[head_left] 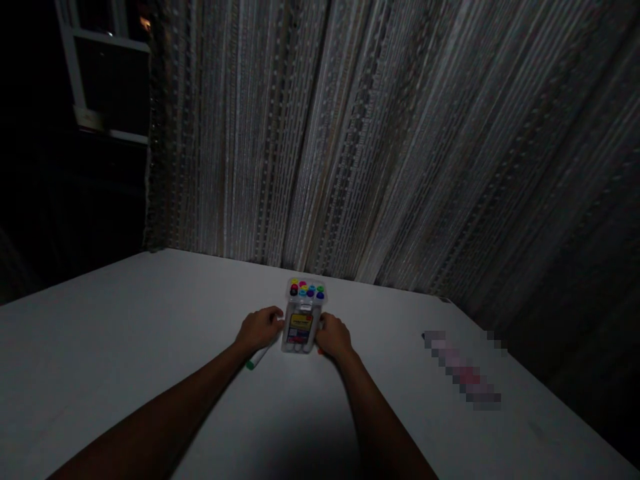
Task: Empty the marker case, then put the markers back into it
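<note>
A clear plastic marker case [300, 327] with a yellow and blue label stands upright on the white table. Several coloured marker ends show through its top. My left hand [261, 328], fingers curled, is against the case's left side. On the opposite side, my right hand [334, 335] has its fingers bent around the right edge. A white marker with a green end [256, 358] lies on the table just below my left hand. Something small and orange [320, 351] peeks out under my right hand; most of it is hidden.
The white table [125, 333] reaches back to a patterned striped curtain [300, 133]. A blurred-out pinkish object [463, 370] lies on the right part of the table. A dark window [113, 80] is at the upper left. The room is dim.
</note>
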`<action>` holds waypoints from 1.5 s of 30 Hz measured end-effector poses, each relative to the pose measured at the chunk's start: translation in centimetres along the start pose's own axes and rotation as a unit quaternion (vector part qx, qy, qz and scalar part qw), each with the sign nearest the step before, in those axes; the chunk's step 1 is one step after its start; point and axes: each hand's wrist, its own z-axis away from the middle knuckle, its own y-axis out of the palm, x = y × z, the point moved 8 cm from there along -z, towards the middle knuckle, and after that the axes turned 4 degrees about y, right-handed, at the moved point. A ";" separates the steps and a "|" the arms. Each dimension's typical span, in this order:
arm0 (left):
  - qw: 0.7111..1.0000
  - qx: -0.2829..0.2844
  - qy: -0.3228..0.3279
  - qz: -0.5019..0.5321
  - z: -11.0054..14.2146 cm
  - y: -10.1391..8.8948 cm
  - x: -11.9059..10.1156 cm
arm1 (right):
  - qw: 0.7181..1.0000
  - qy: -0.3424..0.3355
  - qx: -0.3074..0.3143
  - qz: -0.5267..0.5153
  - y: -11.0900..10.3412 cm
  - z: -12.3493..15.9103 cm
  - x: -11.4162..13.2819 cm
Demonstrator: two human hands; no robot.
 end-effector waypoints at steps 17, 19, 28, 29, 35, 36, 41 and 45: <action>0.988 0.141 0.059 0.022 7.9 -5.0 -1.2 | 1.000 0.003 0.010 -0.011 0.2 -0.3 -0.4; 0.992 0.112 0.050 0.025 4.4 -5.3 -0.2 | 1.000 0.006 0.011 -0.015 0.1 -0.2 -0.4; 0.988 0.026 0.025 0.150 -2.0 1.0 0.6 | 1.000 0.007 0.012 -0.016 0.2 -0.3 -0.5; 0.987 0.019 0.029 0.158 -2.0 1.2 0.6 | 1.000 0.007 0.009 -0.014 0.2 -0.3 -0.5; 0.982 0.019 0.047 0.181 -1.4 0.9 1.6 | 1.000 0.003 0.006 -0.005 0.3 -0.4 -0.4; 0.982 0.022 0.048 0.182 -1.4 1.0 1.7 | 1.000 0.005 0.008 -0.005 0.4 -0.4 -0.5; 0.982 0.022 0.049 0.181 -1.4 1.1 1.7 | 1.000 0.005 0.012 -0.007 0.3 -0.3 -0.3; 0.982 0.018 0.047 0.182 -1.3 1.1 1.6 | 1.000 0.002 0.006 -0.002 0.2 -0.2 -0.2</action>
